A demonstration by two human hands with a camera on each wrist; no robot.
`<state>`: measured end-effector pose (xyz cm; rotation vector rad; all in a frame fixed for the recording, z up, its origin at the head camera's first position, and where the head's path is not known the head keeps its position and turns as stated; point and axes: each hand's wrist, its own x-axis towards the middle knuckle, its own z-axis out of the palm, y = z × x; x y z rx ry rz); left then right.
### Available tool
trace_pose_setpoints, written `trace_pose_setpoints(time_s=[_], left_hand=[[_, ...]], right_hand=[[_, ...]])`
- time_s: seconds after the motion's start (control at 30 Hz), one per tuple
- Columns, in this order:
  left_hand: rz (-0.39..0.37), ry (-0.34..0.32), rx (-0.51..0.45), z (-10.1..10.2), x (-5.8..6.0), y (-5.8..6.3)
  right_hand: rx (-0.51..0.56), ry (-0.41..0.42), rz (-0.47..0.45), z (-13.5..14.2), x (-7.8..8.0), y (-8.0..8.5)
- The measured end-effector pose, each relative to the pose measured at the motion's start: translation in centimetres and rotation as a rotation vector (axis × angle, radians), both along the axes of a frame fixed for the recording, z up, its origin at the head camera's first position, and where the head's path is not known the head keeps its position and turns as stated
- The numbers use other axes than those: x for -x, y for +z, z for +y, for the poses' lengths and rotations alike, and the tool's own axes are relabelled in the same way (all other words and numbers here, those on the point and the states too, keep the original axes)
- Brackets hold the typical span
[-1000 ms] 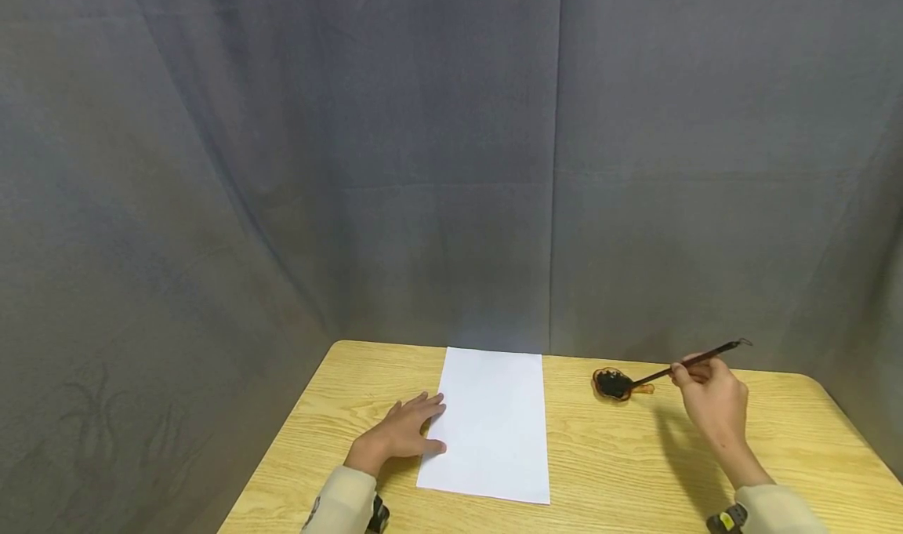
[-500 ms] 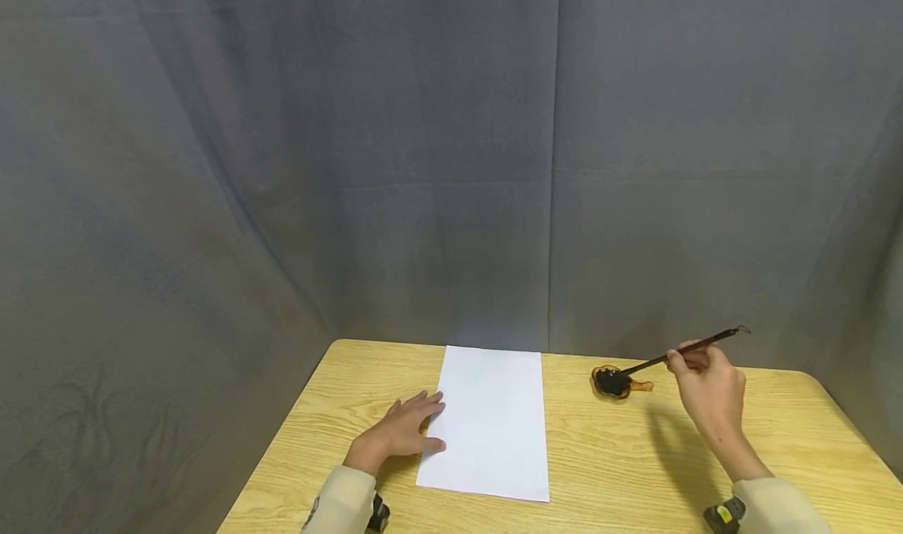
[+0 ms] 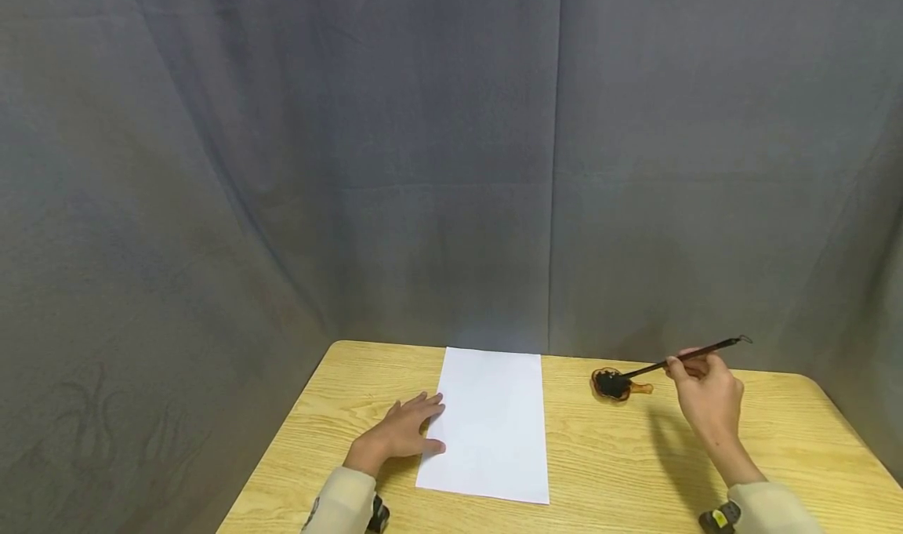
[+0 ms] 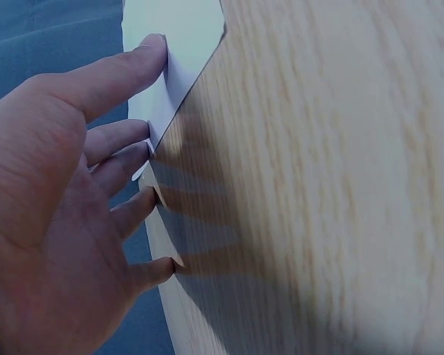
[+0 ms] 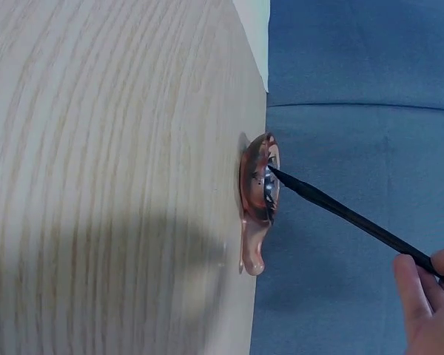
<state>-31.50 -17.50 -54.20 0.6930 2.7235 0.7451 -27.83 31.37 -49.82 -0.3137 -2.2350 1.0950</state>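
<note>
On the table lies a blank white sheet of paper [image 3: 494,432]. My left hand [image 3: 400,430] rests at its left edge, fingers spread, with the thumb and some fingertips on the sheet; the left wrist view shows the other fingertips on the wood. My right hand [image 3: 708,397] pinches a dark writing brush [image 3: 656,366] by its shaft, held slanted with the hanging loop up to the right. The brush's black tip reaches into a small brown dish [image 5: 259,185] with a short handle, which holds black ink [image 3: 611,383].
The light wood table [image 3: 592,455] has rounded far corners. A grey cloth curtain [image 3: 451,165] hangs behind it and along the sides. The dish stands near the far edge, right of the paper.
The brush and right hand have shifted slightly left over the dish, the brush tip moving a little within the ink. My left hand and the paper have stayed put.
</note>
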Motion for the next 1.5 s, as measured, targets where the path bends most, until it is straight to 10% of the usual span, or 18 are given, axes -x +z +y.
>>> trace_pose_setpoints(time_s=[1.5], left_hand=[[0.001, 0.01, -0.002, 0.0, 0.0, -0.4]], right_hand=[[-0.018, -0.024, -0.008, 0.6, -0.2, 0.2]])
